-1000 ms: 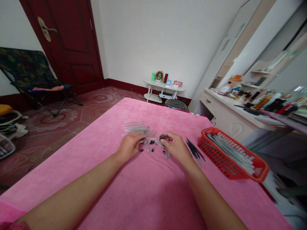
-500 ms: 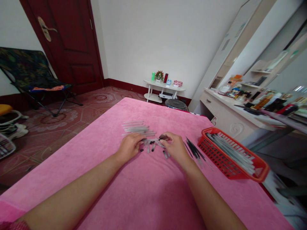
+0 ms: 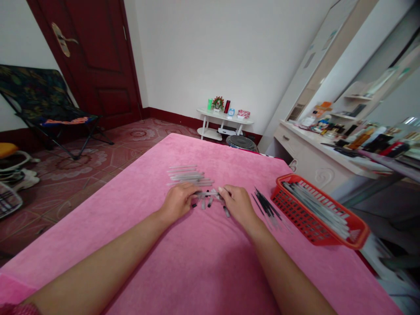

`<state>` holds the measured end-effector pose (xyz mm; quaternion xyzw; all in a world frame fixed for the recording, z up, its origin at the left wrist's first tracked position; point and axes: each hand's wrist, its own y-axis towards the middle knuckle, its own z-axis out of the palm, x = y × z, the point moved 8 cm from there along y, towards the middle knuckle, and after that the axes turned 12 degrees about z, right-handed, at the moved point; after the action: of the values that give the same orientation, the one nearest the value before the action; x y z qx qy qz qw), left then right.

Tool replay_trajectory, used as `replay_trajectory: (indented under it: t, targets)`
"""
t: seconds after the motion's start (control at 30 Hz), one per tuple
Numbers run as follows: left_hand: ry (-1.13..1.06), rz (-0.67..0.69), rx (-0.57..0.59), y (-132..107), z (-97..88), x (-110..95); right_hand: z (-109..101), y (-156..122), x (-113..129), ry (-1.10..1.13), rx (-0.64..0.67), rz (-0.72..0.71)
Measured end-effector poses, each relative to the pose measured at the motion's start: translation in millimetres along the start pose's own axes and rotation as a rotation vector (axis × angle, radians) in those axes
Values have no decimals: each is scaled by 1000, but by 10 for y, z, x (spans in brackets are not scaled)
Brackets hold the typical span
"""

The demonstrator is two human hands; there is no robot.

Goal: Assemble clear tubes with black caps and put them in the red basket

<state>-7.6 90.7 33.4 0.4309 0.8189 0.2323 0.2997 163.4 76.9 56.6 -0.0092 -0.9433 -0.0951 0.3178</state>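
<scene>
Both my hands rest on a pink cloth (image 3: 197,262) in the middle of the table. My left hand (image 3: 179,202) and my right hand (image 3: 236,203) are closed, pinching the two ends of a clear pen barrel (image 3: 207,193) held between them. Small black caps and short grey pen parts (image 3: 206,202) lie scattered under and between the hands. A row of assembled grey pens (image 3: 188,175) lies just beyond my left hand. A bunch of thin black refills (image 3: 266,205) lies to the right of my right hand.
A red plastic basket (image 3: 320,212) with several long clear tubes stands at the right edge of the table. A dresser crowded with bottles (image 3: 344,140) is further right. A folding chair (image 3: 39,105), a dark red door and a small white side table (image 3: 225,120) stand beyond.
My right hand has moved a little left and down, closer to my left hand, and the dark piece seen at its fingertips no longer shows. The left hand barely moved.
</scene>
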Motion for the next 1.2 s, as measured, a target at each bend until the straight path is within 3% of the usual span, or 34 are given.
replay_trajectory:
  t: [0.2,0.4,0.57,0.77,1.2]
  targets:
    - [-13,-8,-17,6,-12,10,-1,14,13,115,25,-38]
    - [-22,-14,-11,3,-6,9,16,-5,16,8,53,-11]
    - [-27,-11,-26,-3,-18,16,-25,0,42,99,31,-35]
    - [-36,-11,-21,13,-14,0,-3,4,24,-5,38,-24]
    - [-54,-15,-18,10,0,4,-12,-12,52,6,41,-53]
